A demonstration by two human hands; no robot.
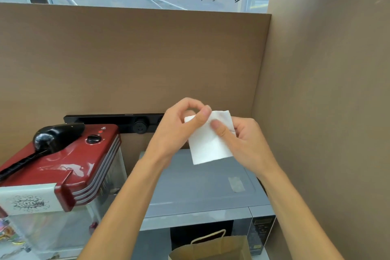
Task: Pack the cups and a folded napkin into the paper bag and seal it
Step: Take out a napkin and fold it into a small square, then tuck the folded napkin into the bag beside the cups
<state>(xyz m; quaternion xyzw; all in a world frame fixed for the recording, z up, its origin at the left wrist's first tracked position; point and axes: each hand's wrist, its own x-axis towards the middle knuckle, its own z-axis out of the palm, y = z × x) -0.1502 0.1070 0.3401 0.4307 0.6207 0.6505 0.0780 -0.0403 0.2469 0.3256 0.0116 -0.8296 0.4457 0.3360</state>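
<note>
Above the microwave, the left hand and right hand pinch the napkin mid-fold; next, it likely drops into the paper bag.

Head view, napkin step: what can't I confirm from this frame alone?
- Paper bag: cut off by the bottom edge, so its contents and any cups inside cannot be seen.
- Cups: none in view.
- Napkin: both hands cover its upper edge, left hand and right hand, so how many folds it has is unclear.
- Microwave panel: lettering too small to read.
- Red machine: cut off by the left edge.
</note>
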